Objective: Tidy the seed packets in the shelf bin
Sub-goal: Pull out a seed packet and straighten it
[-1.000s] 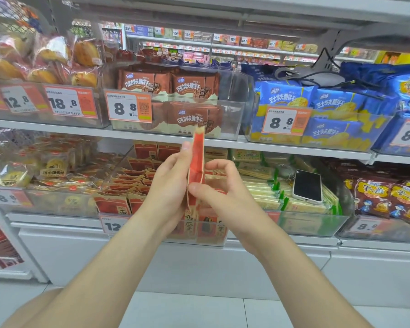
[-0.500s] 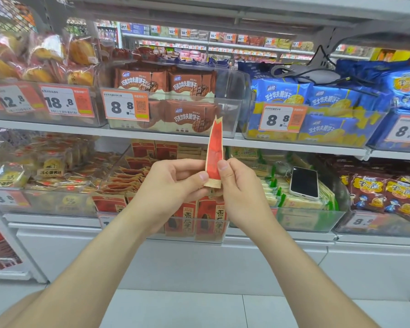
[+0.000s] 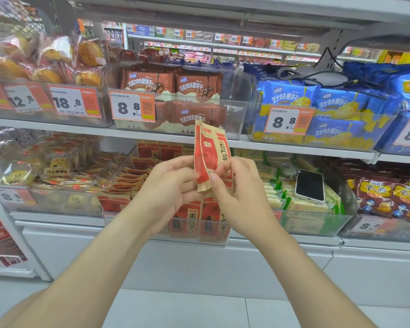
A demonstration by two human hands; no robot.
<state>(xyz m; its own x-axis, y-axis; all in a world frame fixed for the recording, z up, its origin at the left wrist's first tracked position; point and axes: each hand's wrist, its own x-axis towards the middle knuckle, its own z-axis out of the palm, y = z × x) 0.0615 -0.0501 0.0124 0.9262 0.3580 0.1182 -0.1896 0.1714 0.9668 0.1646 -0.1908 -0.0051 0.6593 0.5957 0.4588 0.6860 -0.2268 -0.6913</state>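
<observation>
The upper shelf [image 3: 282, 144] overhangs the clear shelf bin [image 3: 124, 166], so the only way in is the gap between that shelf's front edge and the bin's rim, which looks widest on the near side. Inside the bin, the seed packets [image 3: 133, 179] on the left lean in a slumped row running near to far. A few at the front wall stand upright with their faces out. Just to the right, a neighbouring bin holds green packets [image 3: 277, 192] with a phone [image 3: 310, 185] lying on top, so drifting right is best avoided.

Both hands are raised on the near side of the bin. The left hand [image 3: 168, 188] curls its fingers round the left edge of the held packets [image 3: 211, 157], with its thumb across their lower face. The right hand [image 3: 242, 197] pinches their lower right part between thumb and forefinger. There seem to be two packets pressed together, though that is not certain.

Their long axis stands upright, slightly tilted, and the top shows in front of the upper shelf's edge. The bin lies straight beyond and below the hands. On that judgement the packets must go forward and down, with their tops ducked under the shelf edge. Neither hand is plainly nearer.
</observation>
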